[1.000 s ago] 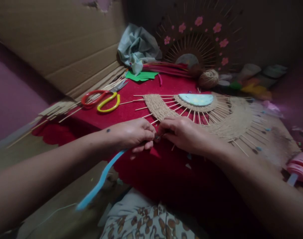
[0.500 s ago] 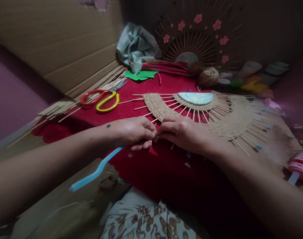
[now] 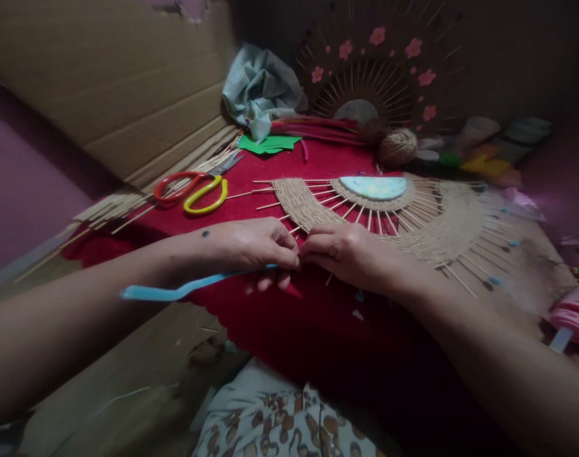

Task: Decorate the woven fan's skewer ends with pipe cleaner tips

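Observation:
My left hand (image 3: 265, 251) is closed around a light blue strip (image 3: 189, 289), whose loose end trails leftward over my forearm. Fingertip to fingertip with it, my right hand (image 3: 349, 257) pinches at the near edge of the fan-shaped piece; what lies between those fingers is hidden. This half-round piece has thin sticks spreading from a pale blue centre (image 3: 372, 187), with a woven twine band (image 3: 423, 244) across them. Small blue bits (image 3: 495, 280) sit on some stick ends at the right.
Scissors (image 3: 206, 200) with red and yellow handles lie on the red cloth (image 3: 270, 168). Loose sticks (image 3: 113, 206) are at the left, green sheets (image 3: 270, 145) behind. A twine ball (image 3: 398, 147) stands near a flowered fan (image 3: 394, 82). A pink tool (image 3: 575, 314) lies at the right.
The strip's loose end has swung up and left, from hanging below my left forearm to lying across it. My left hand has turned slightly; my right hand is almost unmoved.

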